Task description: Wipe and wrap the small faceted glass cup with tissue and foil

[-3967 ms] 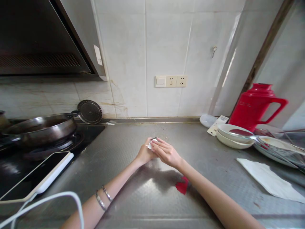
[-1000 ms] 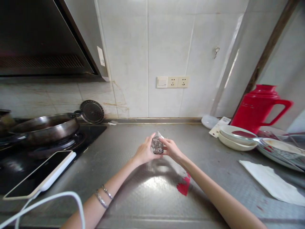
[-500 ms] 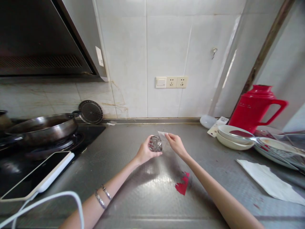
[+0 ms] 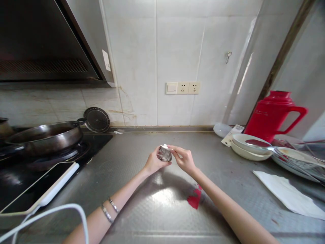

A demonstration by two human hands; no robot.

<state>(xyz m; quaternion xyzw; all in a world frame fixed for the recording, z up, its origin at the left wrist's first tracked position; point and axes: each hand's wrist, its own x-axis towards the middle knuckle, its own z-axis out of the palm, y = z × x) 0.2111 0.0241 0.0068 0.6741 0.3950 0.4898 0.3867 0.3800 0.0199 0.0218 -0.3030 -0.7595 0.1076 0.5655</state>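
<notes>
My left hand (image 4: pixel 154 161) is closed around a small clear glass (image 4: pixel 165 154), tilted above the counter, with its open or flat end turned partly my way. My right hand (image 4: pixel 185 158) pinches a small piece of white tissue (image 4: pixel 165 145) against the glass's upper edge. Most of the tissue is hidden by the fingers or lies inside or behind the glass; I cannot tell which. Torn scraps of red paper (image 4: pixel 194 200) rest on the metal counter (image 4: pixel 142 213) below my right forearm.
A phone (image 4: pixel 38 189) with a white cable lies at the left by the stove, where a steel pan (image 4: pixel 48 137) stands. On the right are stacked bowls (image 4: pixel 250 154), a red thermos jug (image 4: pixel 270 117) and a folded white napkin (image 4: pixel 286 193).
My right hand has moved left with the tissue, from beside the glass onto its upper edge. The glass has tilted slightly in my left hand.
</notes>
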